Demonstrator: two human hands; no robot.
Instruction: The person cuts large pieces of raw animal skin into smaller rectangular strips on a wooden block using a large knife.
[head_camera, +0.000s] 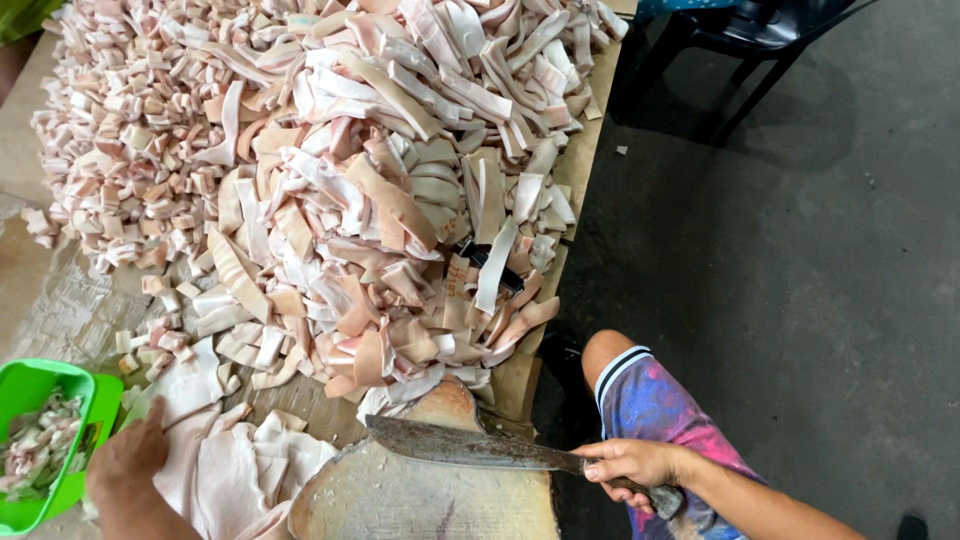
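Right hand (632, 465) closed round handle of long rusty steel cleaver (470, 446); blade points left across round wooden block (420, 495). Left hand (128, 460) flat, fingers loose, on pale pork-skin sheets (230, 465), nearer them.

Soft, even daylight; the view is sharp, with faint shadows under the chair (760, 30) at upper right and slight edge bending.

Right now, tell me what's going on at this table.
A person is cutting pale pink strips of pork skin. The right hand grips the handle of a large cleaver, whose blade lies across a round wooden chopping block. The left hand rests on uncut sheets of skin beside the block. A big heap of cut strips and small pieces covers the table behind, and a green basket at the left edge holds more scraps.
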